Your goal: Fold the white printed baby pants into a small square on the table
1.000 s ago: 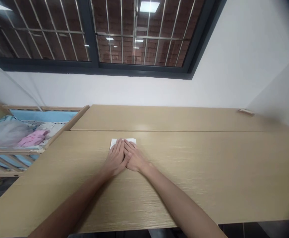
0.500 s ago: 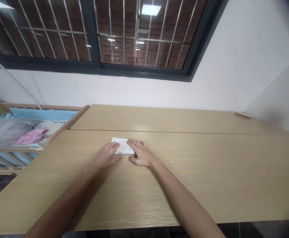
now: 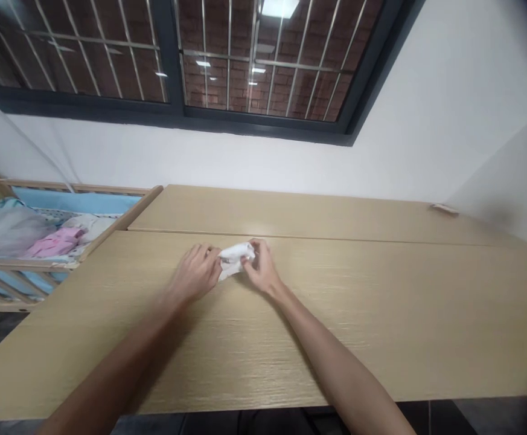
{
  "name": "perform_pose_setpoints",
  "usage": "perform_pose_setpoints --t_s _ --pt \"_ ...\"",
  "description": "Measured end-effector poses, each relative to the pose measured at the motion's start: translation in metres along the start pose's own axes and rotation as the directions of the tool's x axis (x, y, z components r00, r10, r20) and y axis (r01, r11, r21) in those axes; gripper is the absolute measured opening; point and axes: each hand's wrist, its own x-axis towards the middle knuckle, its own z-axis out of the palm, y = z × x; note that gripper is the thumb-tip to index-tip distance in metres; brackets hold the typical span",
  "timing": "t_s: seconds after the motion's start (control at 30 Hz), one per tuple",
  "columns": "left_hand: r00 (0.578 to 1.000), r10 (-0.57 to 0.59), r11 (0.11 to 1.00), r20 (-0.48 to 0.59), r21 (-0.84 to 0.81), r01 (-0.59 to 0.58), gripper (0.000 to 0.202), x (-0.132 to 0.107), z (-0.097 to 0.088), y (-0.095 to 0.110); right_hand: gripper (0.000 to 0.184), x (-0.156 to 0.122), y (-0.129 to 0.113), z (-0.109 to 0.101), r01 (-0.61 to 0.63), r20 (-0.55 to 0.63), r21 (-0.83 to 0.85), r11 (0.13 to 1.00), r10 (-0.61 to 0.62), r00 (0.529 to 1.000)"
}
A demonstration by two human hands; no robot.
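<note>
A small white folded piece, paper tissue or cloth (image 3: pixel 235 257), is held between my two hands above the middle of the wooden tabletop (image 3: pixel 335 314). Its layers are partly parted and its lower edge tilts down to the left. My left hand (image 3: pixel 197 272) pinches the left end, fingers curled so their tips are partly hidden. At the right end, my right hand (image 3: pixel 262 266) grips with the thumb in front and the fingers behind. Whether it is paper or fabric I cannot tell.
On the left stands a wooden crib (image 3: pixel 122 225) with blue lining and a pink cloth (image 3: pixel 59 241) inside. A small flat pale object (image 3: pixel 444 209) lies at the back right. Behind the table are a white wall and a barred, dark-framed window (image 3: pixel 263 124).
Both hands lay flat over the white folded piece on the table. Now they grip its ends, and it is raised, tilted and partly unfolded. The view has shifted slightly.
</note>
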Motion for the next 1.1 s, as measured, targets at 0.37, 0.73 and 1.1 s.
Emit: perform_pose_setpoints --t_s 0.37,0.73,1.1 --pt "0.884 -0.223 0.826 0.410 -0.402 0.395 0.058 -0.015 0.015 0.023 0.054 0.002 0.001 0.008 -0.268 -0.154 0.235 0.934 0.308 0.939" --pt "0.941 -0.184 0.975 0.285 0.172 0.139 0.037 -0.015 0.012 0.040 0.036 0.007 0.027 0.016 -0.176 -0.098 0.081 0.981 0.183 0.978" --pt "0.918 0.270 0.956 0.292 -0.191 -0.220 0.037 -0.045 0.017 0.075 0.050 -0.007 -0.055 -0.005 0.224 0.682 0.056 0.973 -0.201 0.703"
